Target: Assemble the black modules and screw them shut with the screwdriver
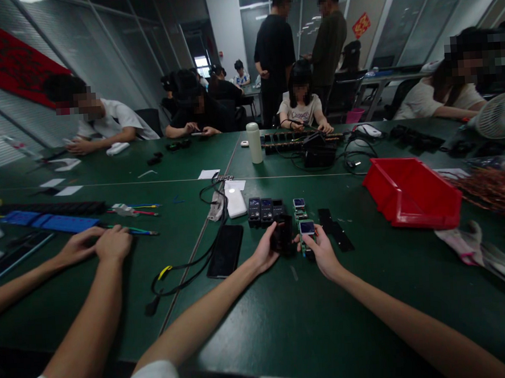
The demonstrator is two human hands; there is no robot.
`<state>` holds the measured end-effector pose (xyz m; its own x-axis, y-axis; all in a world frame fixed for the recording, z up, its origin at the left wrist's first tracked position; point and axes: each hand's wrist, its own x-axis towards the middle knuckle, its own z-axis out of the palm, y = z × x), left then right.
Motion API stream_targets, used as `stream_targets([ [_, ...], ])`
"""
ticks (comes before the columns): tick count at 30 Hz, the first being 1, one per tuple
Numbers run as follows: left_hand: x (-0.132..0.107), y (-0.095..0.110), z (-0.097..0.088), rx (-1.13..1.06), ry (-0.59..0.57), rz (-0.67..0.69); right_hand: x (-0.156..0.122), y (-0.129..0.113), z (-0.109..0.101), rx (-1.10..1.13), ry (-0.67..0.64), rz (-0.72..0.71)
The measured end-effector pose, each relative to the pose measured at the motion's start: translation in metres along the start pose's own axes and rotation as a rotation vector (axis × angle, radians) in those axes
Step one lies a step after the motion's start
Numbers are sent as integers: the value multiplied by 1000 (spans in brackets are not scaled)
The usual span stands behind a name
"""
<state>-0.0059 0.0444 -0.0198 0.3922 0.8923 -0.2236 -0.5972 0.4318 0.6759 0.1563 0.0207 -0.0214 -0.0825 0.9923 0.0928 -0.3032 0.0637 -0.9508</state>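
Both hands meet right over the green surface. The left hand is curled round a small black casing, and the right hand is pinching a little screen board just beside it. A dark phone lies flat just to the left. Behind them there's a row of black modules, a red bin off right, and a white bottle further back.

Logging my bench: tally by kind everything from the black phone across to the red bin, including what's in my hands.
Black phone: 1
White power bank: 1
Black modules in a row: 3
Small screen boards: 2, one in right hand
Black casing in left hand: 1
Flat black plates: 2
Red bin: 1
Total: 11
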Motion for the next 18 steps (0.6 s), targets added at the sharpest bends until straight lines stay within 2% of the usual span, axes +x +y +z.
stream_targets([
  [12, -1, 0, 1, -20, 4, 5, -1, 1, -2, 79, 48, 47],
  [18, 0, 0, 1, -53, 37, -2, 0, 1, -4, 145, 28, 38],
])
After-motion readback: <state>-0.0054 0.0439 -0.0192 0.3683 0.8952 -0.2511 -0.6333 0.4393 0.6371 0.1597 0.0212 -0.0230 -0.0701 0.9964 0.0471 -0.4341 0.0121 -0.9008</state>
